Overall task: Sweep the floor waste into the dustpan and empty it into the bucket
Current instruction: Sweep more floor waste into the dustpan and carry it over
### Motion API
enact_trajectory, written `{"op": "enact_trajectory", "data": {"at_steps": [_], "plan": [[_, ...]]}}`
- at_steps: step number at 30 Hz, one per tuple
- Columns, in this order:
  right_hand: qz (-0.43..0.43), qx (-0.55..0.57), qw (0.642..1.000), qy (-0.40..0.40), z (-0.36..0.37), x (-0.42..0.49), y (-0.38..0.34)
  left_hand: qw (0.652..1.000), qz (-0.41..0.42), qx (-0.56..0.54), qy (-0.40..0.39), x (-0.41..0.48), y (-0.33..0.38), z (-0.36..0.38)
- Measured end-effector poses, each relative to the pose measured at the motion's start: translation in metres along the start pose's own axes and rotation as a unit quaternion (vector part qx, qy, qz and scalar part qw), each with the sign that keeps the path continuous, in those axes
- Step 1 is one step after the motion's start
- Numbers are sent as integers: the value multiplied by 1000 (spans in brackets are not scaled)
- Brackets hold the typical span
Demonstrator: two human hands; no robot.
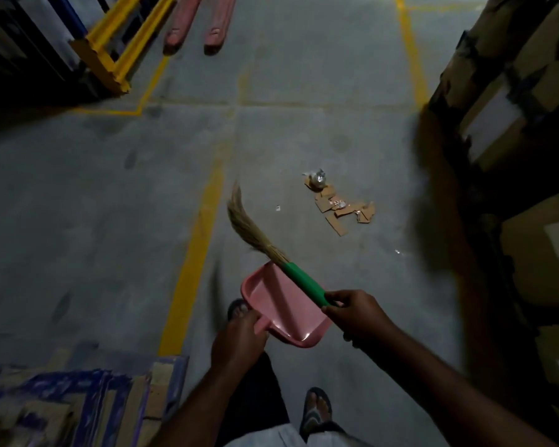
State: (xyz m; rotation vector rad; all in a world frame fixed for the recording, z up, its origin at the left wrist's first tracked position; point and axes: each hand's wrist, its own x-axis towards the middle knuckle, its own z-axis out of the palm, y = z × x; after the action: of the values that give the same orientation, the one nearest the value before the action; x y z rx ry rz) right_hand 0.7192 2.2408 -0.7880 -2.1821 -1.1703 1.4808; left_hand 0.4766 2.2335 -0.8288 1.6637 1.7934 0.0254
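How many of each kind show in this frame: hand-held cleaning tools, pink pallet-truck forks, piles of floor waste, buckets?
Hand-held cleaning tools: 2, the broom in the right hand and the pink dustpan in the left hand
Pink pallet-truck forks: 2
Piles of floor waste: 1
Buckets: 0
Total: 5

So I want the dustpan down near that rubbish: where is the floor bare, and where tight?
Bare concrete lies between the yellow painted floor line and the pile of brown cardboard scraps, and beyond the pile toward the pink pallet-truck forks. Tight: right of the pile, by the stacked cardboard boxes, and lower left, by the blue wooden pallet.
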Motion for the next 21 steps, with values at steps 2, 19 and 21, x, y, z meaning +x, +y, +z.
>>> {"op": "enact_trajectory", "data": {"at_steps": [2, 19, 21], "plan": [[14, -18, 1000, -4, -9, 43, -8, 1000, -2, -2, -30, 45, 4, 7], [-117, -359, 913, -154, 23, 514, 154, 975, -46, -21, -215, 336, -69, 290], [-136, -357, 915, -127, 19, 528, 202, 975, -48, -14, -215, 348, -73, 313]]}}
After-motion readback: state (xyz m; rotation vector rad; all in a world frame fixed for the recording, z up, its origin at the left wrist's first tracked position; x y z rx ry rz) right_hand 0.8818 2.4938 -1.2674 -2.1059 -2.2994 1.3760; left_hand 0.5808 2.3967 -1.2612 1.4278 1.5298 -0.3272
